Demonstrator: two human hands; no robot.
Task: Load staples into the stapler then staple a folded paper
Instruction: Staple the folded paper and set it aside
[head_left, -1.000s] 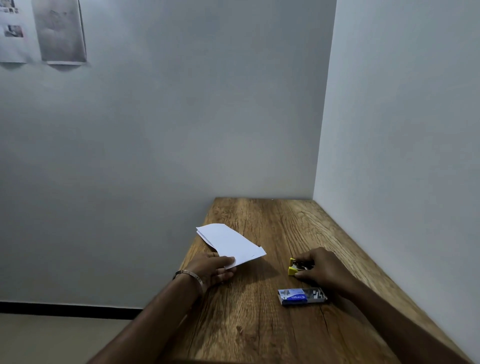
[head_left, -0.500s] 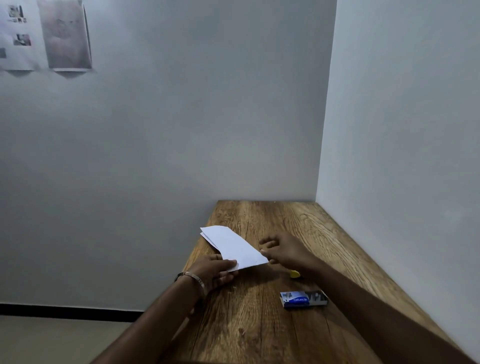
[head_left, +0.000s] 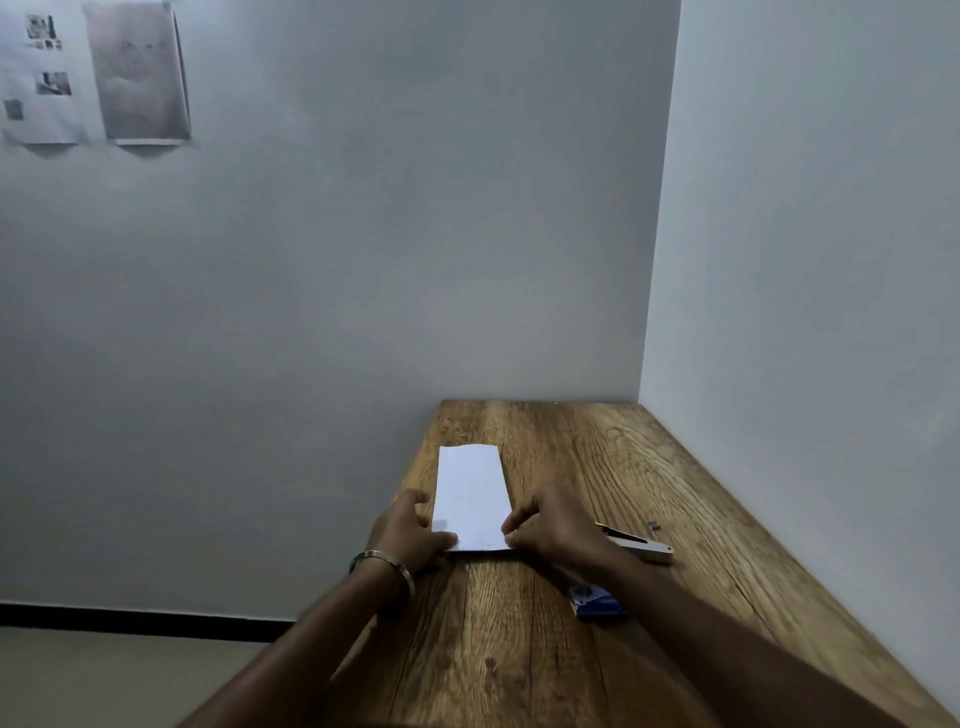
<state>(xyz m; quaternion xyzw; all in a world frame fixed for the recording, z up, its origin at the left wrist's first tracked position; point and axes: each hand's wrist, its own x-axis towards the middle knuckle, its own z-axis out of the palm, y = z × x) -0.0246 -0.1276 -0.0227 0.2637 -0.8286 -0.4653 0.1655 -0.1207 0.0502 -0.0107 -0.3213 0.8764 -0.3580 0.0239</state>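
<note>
Low in the frame's centre, the left hand (head_left: 410, 535) and right hand (head_left: 550, 530) pinch the folded paper's (head_left: 471, 499) near corners on the table (head_left: 597, 457); square edges before taking the stapler (head_left: 636, 544), lying right.

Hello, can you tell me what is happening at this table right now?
A person holds a folded paper flat on the wooden table, the left hand at its near left corner and the right hand at its near right corner. The stapler lies beside the right wrist, held by no one. A blue staple box sits nearer, partly under the right forearm.
</note>
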